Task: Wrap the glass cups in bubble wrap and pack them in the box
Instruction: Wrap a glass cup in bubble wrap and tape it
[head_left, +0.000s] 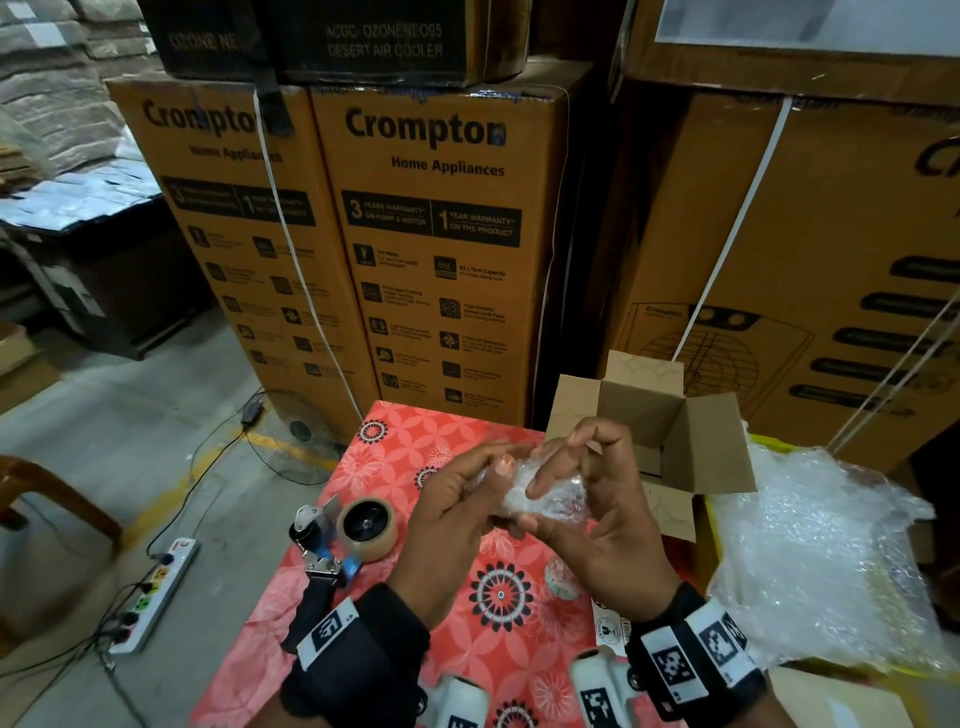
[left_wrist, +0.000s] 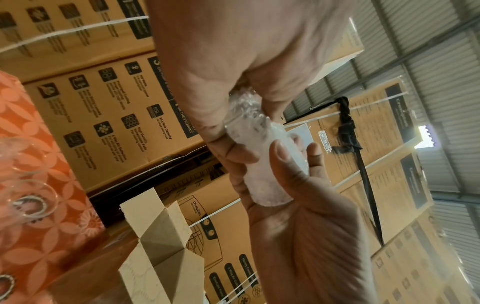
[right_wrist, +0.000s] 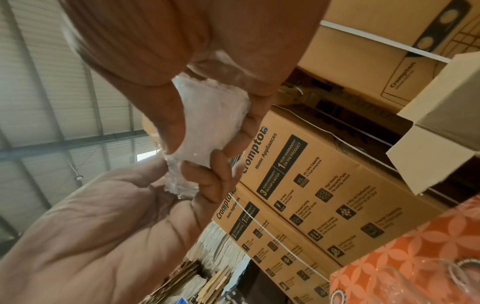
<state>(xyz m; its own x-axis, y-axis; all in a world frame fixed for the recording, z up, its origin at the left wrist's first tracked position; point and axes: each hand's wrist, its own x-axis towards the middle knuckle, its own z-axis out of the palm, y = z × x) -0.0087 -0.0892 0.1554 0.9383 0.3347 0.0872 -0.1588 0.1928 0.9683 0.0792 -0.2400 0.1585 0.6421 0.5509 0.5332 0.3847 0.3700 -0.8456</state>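
Both hands hold one bubble-wrapped glass cup (head_left: 540, 493) (left_wrist: 259, 156) (right_wrist: 215, 123) above the table. My left hand (head_left: 483, 483) (left_wrist: 228, 131) grips its left end, thumb on top. My right hand (head_left: 543, 501) (right_wrist: 197, 152) pinches the wrap from the right, with thumb below and fingers above; the index finger is lifted. The small open cardboard box (head_left: 670, 431) (left_wrist: 161, 232) stands just behind and right of the hands. An unwrapped clear glass cup (head_left: 561, 579) sits on the cloth under my right wrist. More clear cups (left_wrist: 28, 197) (right_wrist: 428, 281) show blurred in the wrist views.
A table with a red floral cloth (head_left: 415, 452) lies under the hands. A tape dispenser (head_left: 324, 545) with a brown tape roll (head_left: 366, 527) lies at its left. A heap of bubble wrap (head_left: 810, 545) fills the right side. Tall Crompton cartons (head_left: 431, 249) stand behind. A power strip (head_left: 156, 592) lies on the floor.
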